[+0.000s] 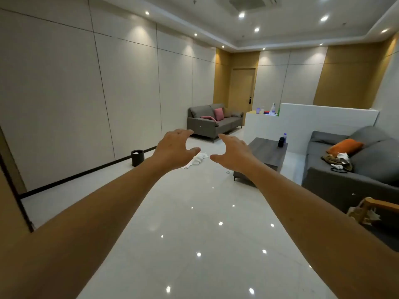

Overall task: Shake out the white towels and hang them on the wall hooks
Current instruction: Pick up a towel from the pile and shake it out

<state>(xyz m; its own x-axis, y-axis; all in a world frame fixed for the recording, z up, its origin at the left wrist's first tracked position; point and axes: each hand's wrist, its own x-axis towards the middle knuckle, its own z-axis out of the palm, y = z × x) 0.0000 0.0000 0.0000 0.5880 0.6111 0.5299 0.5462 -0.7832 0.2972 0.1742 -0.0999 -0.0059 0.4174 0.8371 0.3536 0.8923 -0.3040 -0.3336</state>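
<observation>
Two hands, left hand (174, 149) and right hand (233, 155), empty; perhaps one towel pile (197, 159).

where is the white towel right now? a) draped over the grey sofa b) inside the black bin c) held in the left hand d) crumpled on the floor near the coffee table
d: the white towel lies crumpled on the glossy floor left of the coffee table, while the left hand and right hand are both open and hold nothing.
</observation>
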